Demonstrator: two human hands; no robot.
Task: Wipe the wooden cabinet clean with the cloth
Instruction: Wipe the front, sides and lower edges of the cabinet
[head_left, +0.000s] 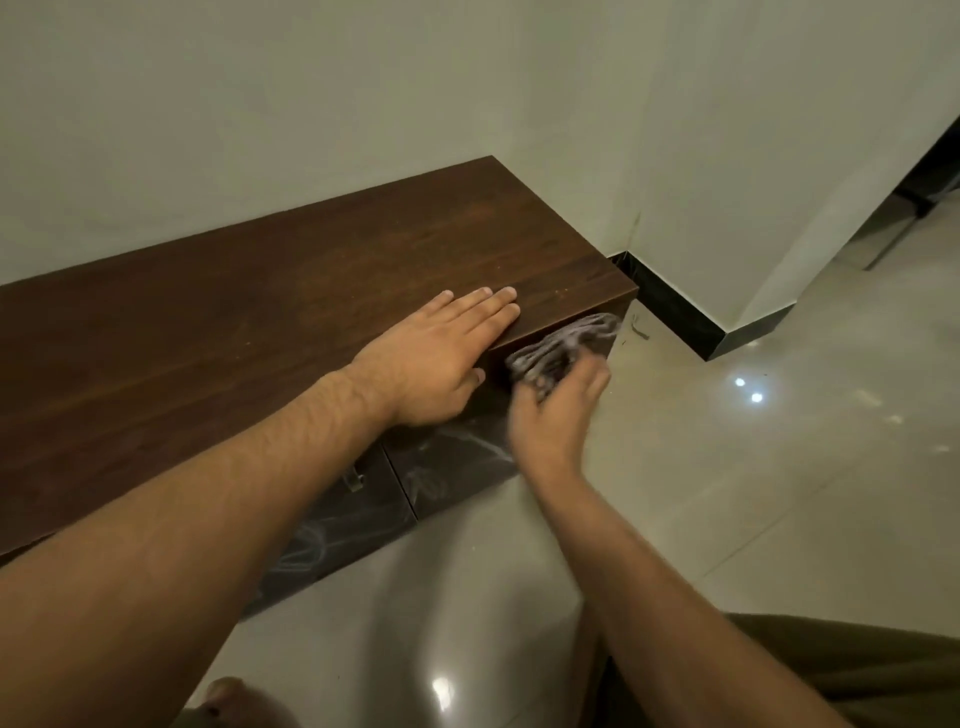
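A low, dark brown wooden cabinet runs along the wall from the left edge to a corner near the middle. My left hand lies flat on its top near the front right edge, fingers together, holding nothing. My right hand grips a crumpled grey patterned cloth and presses it against the cabinet's front face just below the top edge, near the right corner. The right hand and cloth are blurred by motion.
The cabinet's dark glossy lower front panels show whitish smears. Pale glossy floor tiles spread to the right. A white wall with a black skirting stands behind, with an opening at the far right. My knee shows at the bottom.
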